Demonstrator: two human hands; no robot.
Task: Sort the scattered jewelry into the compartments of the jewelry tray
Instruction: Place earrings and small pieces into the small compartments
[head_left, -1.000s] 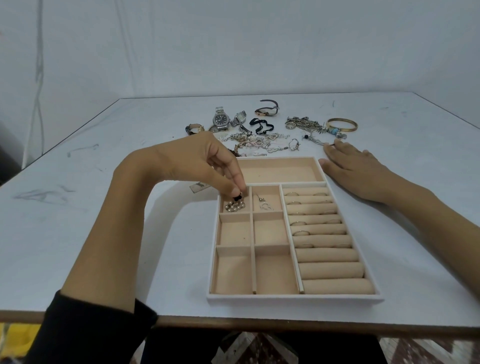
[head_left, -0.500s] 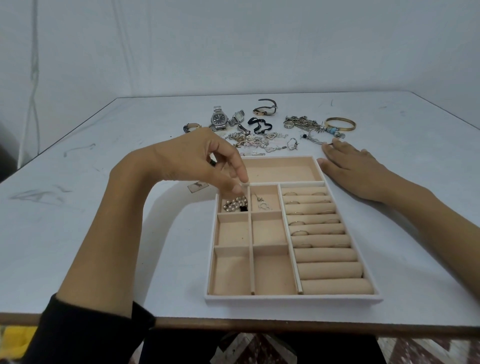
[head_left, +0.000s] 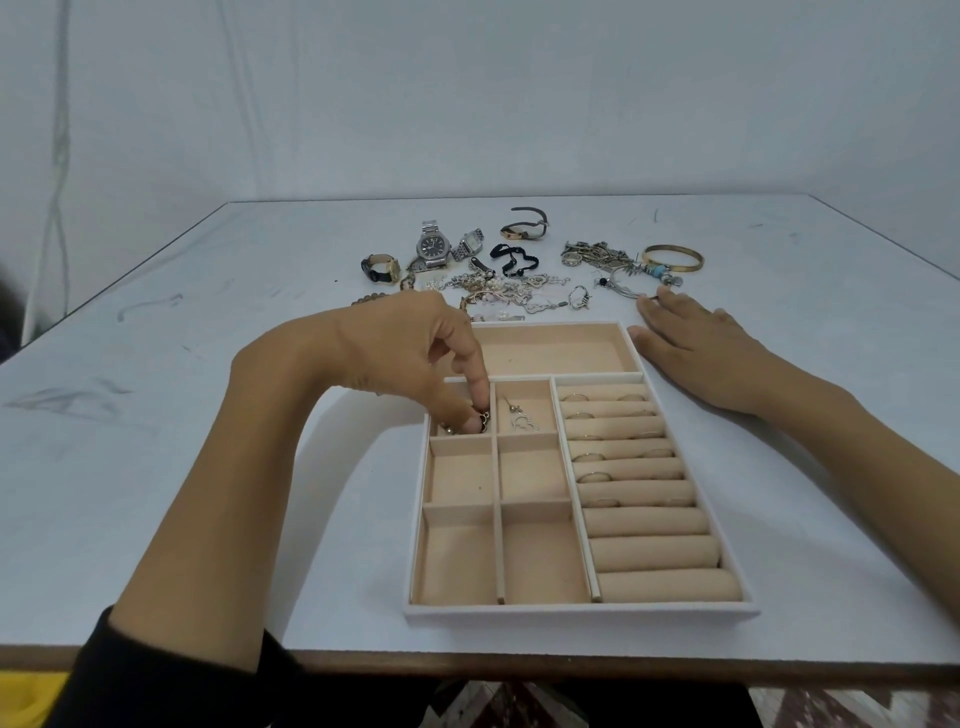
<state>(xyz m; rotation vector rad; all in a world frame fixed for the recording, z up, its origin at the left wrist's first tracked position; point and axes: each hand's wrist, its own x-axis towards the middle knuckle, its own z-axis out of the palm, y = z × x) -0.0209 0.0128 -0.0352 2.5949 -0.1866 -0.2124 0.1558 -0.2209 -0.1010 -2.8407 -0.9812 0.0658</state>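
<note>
Left hand: fingers curled, index tip and thumb down on a small linked piece; whether it pinches or only presses, I cannot tell.
Right hand: flat and relaxed on the table, holding nothing.
Linked piece: under the left fingertips, in the jewelry tray's far-left small compartment.
Key relation: the scattered jewelry lies beyond the left knuckles, a band running left to right. The right fingertips sit just beside its right end, so that hand looks nearer.
Beside the left fingertips: earrings in the neighbouring compartment.
Ring rolls: rings in the farther slots.
Other compartments: nothing visible inside.
</note>
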